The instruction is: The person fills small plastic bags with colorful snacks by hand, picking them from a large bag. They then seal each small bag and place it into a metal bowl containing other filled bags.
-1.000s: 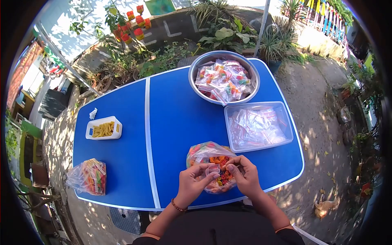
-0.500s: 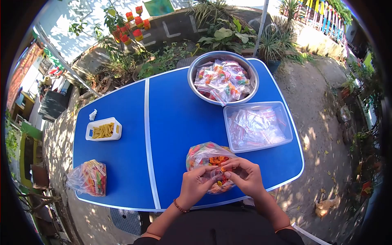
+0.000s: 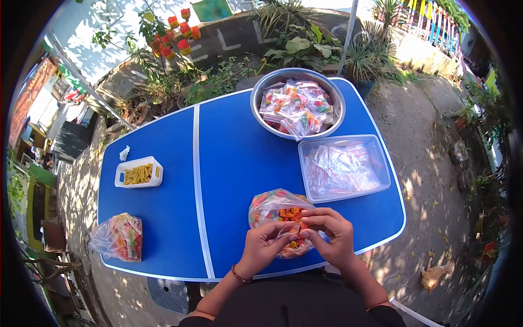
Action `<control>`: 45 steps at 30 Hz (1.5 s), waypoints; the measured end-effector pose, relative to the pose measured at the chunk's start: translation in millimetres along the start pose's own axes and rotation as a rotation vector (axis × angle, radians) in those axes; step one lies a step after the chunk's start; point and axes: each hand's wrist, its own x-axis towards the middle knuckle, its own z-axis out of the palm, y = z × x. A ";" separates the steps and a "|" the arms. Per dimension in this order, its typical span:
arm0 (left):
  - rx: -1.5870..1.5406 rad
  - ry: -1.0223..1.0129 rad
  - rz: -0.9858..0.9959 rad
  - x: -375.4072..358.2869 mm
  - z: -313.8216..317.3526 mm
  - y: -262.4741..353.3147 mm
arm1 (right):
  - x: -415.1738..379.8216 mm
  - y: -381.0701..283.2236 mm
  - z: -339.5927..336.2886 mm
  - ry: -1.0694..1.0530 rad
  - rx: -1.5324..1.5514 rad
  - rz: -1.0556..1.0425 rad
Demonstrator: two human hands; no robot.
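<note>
At the left end of the blue table (image 3: 163, 226) lies a transparent bag of multicoloured sticks (image 3: 121, 238), near the edge. Just beyond it sit a crumpled white tissue (image 3: 124, 153) and a white plastic container (image 3: 136, 186) of yellow stick-shaped pieces (a gap in its side looks like a handle). Well to the right of the table's pale seam, the left hand (image 3: 267, 246) has its thumb and fingers pinched on a small transparent bag (image 3: 288, 230), held above a larger open plastic bag (image 3: 271, 206) of orange, red and yellow pieces. Farther back, a metal basin (image 3: 254, 104) is heaped with filled packets. The right hand (image 3: 330, 238) curls its fingers in at the small transparent bag; whether they grip it or a piece, I cannot tell. Behind that hand, a clear plastic tub (image 3: 349, 197) holds flat resealable bags (image 3: 339, 168).
</note>
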 end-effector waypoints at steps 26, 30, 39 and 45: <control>-0.561 -0.082 -0.269 5.1 -8.3 -2.1 | -1.9 10.3 2.8 0.039 0.032 0.104; -0.449 -0.041 -0.107 5.9 -7.7 -11.6 | -2.6 18.6 -3.3 -0.091 -0.196 0.207; -0.602 0.184 -0.222 6.8 -8.4 -10.2 | -6.1 12.3 3.4 -0.325 -0.816 0.107; -0.611 0.207 -0.170 6.1 -11.6 -18.9 | 0.4 10.4 9.4 -0.321 -0.862 0.147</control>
